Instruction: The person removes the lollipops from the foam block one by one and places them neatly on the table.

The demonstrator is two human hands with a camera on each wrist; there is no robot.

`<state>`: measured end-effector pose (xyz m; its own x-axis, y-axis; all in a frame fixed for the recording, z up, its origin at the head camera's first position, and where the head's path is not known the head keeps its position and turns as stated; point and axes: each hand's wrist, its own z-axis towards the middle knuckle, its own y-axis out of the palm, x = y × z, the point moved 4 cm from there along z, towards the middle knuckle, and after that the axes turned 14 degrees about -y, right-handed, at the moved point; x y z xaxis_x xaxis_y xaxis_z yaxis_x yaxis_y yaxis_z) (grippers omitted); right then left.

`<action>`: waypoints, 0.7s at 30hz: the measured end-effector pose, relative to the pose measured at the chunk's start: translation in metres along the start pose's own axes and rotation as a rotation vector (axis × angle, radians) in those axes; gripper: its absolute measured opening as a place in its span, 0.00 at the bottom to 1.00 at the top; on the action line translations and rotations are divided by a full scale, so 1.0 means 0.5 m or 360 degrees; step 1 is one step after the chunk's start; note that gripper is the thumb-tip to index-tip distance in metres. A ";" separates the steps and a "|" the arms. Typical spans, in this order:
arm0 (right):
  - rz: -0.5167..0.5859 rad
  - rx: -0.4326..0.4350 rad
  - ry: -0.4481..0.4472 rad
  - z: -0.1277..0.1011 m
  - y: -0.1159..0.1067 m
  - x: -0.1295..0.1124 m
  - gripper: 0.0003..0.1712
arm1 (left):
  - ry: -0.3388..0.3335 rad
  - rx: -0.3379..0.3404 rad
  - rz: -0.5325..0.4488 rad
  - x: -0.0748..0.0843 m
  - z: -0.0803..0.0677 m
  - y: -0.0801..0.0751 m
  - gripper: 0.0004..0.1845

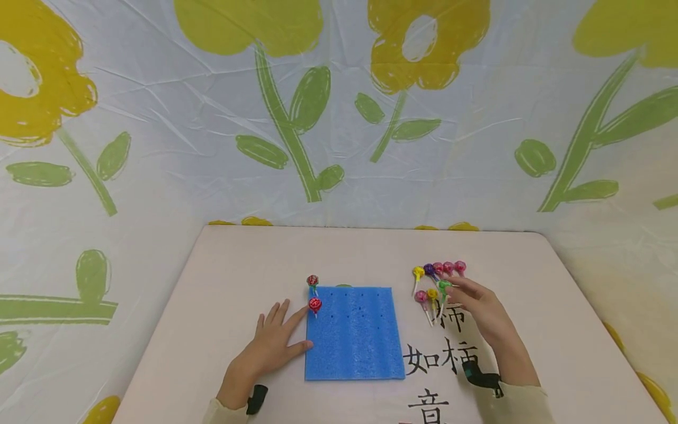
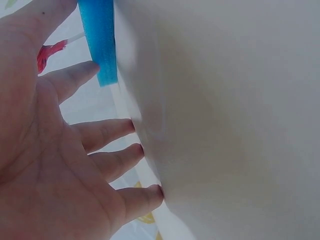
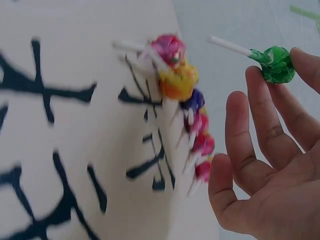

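Note:
A green-wrapped lollipop (image 3: 278,65) is pinched by its head between the thumb and fingers of my right hand (image 1: 485,309), raised off the table with its white stick free. My left hand (image 1: 274,338) lies spread at the left edge of a blue foam board (image 1: 354,347), thumb and index finger touching it. Two red lollipops stand in the board's left side, the front one (image 1: 315,304) close to my index fingertip and the other (image 1: 312,281) behind it. Rows of small holes dot the board's far half.
Several wrapped lollipops lie on the table (image 1: 254,259) beyond my right hand, among them a yellow lollipop (image 1: 418,271) and a purple lollipop (image 1: 429,269). A pink lollipop (image 1: 421,296) lies nearer the board. Black characters mark the tablecloth; a flower-printed curtain (image 1: 212,118) hangs behind.

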<state>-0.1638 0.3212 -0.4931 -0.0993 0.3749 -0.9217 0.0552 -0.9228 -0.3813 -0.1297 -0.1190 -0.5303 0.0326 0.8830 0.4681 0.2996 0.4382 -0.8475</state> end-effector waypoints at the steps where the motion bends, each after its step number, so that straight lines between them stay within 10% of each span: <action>1: -0.0026 0.0001 0.0020 -0.002 -0.005 0.006 0.35 | 0.0001 -0.0001 0.0000 0.000 0.000 0.000 0.40; 21: -0.0307 -0.0057 0.0232 0.001 -0.017 0.062 0.35 | -0.0014 -0.0008 -0.0014 -0.004 -0.001 0.005 0.41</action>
<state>-0.1680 0.3407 -0.5185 0.0330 0.5551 -0.8311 0.0848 -0.8301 -0.5511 -0.1287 -0.1195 -0.5332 0.0214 0.8806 0.4733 0.3046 0.4452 -0.8421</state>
